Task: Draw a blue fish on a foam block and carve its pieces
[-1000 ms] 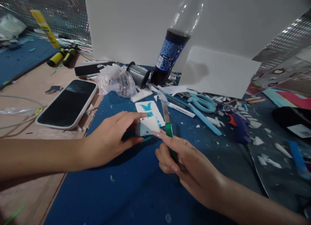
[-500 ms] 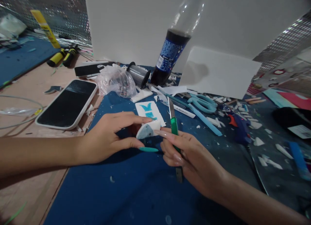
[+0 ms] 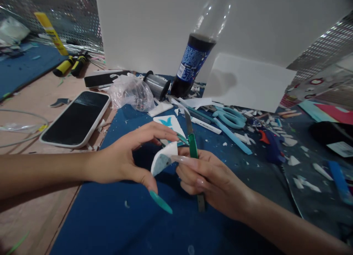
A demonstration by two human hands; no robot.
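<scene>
My right hand (image 3: pixel 212 178) is closed around the green handle of a craft knife (image 3: pixel 193 146), its blade pointing up and away. The same hand pinches a small white wedge-like piece, perhaps foam (image 3: pixel 165 158), with a grey-blue patch and a dark dot on its face. My left hand (image 3: pixel 129 155) curves around the piece's left side, fingers above and thumb below, spread apart. The left thumb lies close to the piece's lower corner; I cannot tell whether it touches. Just behind the hands lies a white card (image 3: pixel 172 125) with blue shapes, partly hidden by the left fingers.
A blue mat (image 3: pixel 116 222) covers the work surface. Behind are a cola bottle (image 3: pixel 193 60), a spool (image 3: pixel 157 85) and a plastic bag (image 3: pixel 132 91). A phone (image 3: pixel 77 117) lies left. Blue scissors (image 3: pixel 230 117), a glue gun (image 3: pixel 271 144) and white scraps lie right.
My left fingers and thumb have spread apart from their hold on the white piece. The piece now tilts more, and the right hand with the knife has shifted slightly left.
</scene>
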